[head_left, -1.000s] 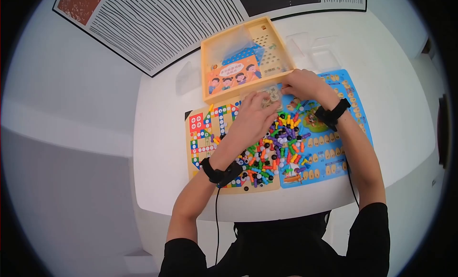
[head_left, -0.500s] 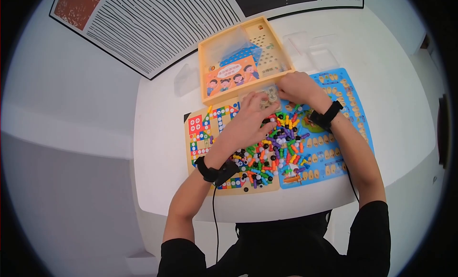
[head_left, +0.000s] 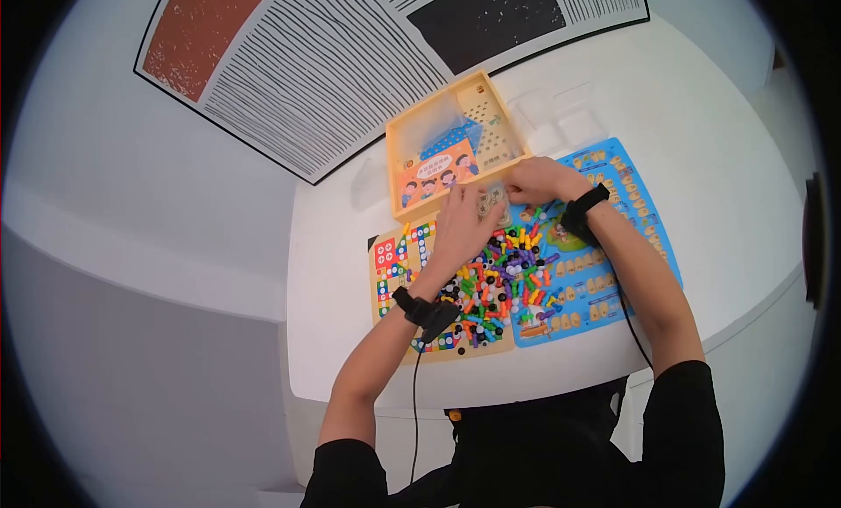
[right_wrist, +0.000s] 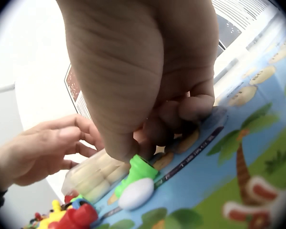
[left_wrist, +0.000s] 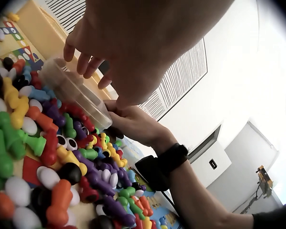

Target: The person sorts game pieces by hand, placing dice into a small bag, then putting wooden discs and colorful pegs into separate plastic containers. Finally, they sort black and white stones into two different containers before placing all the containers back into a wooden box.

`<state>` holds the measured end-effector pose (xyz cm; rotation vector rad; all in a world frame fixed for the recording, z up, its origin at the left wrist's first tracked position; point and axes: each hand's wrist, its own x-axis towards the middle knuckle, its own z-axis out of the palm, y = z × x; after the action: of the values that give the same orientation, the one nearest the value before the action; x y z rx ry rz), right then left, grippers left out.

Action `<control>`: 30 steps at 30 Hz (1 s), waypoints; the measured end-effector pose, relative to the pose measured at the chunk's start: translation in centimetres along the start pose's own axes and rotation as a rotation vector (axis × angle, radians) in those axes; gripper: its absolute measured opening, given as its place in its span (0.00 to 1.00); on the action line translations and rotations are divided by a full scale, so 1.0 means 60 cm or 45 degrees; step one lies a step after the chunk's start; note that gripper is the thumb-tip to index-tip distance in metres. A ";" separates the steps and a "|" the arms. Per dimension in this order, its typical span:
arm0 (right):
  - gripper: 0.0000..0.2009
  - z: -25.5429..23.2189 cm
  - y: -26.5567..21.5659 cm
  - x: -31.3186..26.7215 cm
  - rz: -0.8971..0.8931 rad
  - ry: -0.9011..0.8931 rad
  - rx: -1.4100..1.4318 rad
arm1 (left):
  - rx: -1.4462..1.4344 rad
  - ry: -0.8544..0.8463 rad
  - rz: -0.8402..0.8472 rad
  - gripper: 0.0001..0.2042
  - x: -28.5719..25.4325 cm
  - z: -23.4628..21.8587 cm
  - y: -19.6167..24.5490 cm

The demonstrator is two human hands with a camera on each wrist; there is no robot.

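A clear plastic box (head_left: 492, 203) holding round pale discs lies at the top of the two game boards, just in front of the wooden tray. My left hand (head_left: 464, 228) is over its left side, fingers loosely extended; in the left wrist view the fingertips (left_wrist: 87, 67) hang right at the box's (left_wrist: 78, 93) upper edge. At the box's right end is my right hand (head_left: 540, 180), its fingers curled down close over the blue board (right_wrist: 200, 176). I cannot tell whether those fingers pinch anything. A green peg (right_wrist: 138, 172) and a white one lie just below the right thumb.
Many colourful pegs (head_left: 482, 293) are heaped across the ludo board (head_left: 385, 254) and the blue board. The wooden tray (head_left: 399, 162) behind holds an orange booklet (head_left: 438, 171) and a blue perforated sheet. Clear empty containers (head_left: 578, 127) stand at the back right, near a framed picture.
The head view has shifted, so the table and tray appear lower and further right. Both hands stay at the box, with little movement against it.
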<state>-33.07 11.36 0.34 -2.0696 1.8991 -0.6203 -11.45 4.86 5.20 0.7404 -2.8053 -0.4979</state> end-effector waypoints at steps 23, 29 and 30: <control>0.13 -0.046 0.037 -0.033 0.163 -0.195 1.124 | 0.367 0.146 -0.449 0.37 0.056 0.051 0.056; 0.15 -0.048 0.058 -0.039 0.176 -0.137 1.375 | -0.468 0.447 -0.215 0.24 -0.005 0.019 -0.056; 0.16 -0.049 0.058 -0.041 0.183 -0.114 1.378 | -0.416 0.541 -0.217 0.21 -0.026 0.008 -0.073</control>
<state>-37.66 13.67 0.92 -1.2104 1.1776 -1.1495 -8.32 2.20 3.00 0.8928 -2.2137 -0.7108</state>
